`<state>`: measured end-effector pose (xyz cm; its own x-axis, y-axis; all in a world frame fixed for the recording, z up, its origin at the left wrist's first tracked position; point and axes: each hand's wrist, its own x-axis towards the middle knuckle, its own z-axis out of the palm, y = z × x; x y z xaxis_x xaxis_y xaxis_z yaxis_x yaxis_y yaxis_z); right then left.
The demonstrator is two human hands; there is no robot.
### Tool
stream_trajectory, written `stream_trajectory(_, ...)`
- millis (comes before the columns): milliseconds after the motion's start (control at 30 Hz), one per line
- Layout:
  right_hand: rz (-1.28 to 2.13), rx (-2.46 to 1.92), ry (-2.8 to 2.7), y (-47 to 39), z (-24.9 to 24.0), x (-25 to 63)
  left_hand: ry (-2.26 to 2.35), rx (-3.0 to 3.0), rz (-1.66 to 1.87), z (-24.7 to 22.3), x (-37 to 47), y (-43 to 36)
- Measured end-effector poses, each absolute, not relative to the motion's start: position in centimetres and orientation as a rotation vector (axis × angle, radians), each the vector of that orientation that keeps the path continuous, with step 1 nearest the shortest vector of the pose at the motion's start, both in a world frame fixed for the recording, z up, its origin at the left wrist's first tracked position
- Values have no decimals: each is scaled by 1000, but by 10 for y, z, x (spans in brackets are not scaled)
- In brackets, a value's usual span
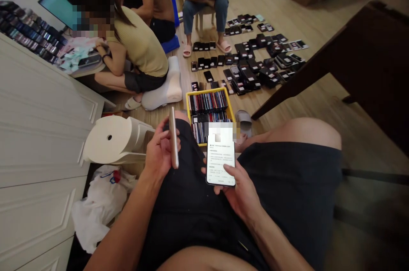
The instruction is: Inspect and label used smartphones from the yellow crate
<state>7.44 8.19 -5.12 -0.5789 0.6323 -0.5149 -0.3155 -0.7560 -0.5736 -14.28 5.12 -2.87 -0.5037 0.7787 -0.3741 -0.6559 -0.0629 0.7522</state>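
Observation:
I sit with my knees apart in dark shorts. My left hand point(159, 151) grips a slim silver phone point(173, 138) held edge-on and upright above my left thigh. My right hand point(238, 188) holds a second phone point(220, 160) flat, its lit white screen with text facing me and my thumb resting on its lower edge. Just beyond both phones, on the floor between my knees, stands a yellow crate point(190, 99) packed with upright phones.
Many dark phones point(252, 60) lie in rows on the wooden floor ahead. A person in a yellow top point(140, 47) crouches at a low table at left; two more people sit behind. A white stool point(118, 139) and white bag point(99, 203) are at my left, a dark table point(367, 62) at right.

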Motion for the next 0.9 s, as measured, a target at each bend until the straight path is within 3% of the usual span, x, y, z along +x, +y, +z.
stream_trajectory(400, 2325, -962, -593, 82, -52, 75, 781, 136, 1717, -27, -140, 46)
stream_trajectory(900, 2316, -1023, -580, 82, -52, 73, 772, -67, 1675, -30, -137, 50)
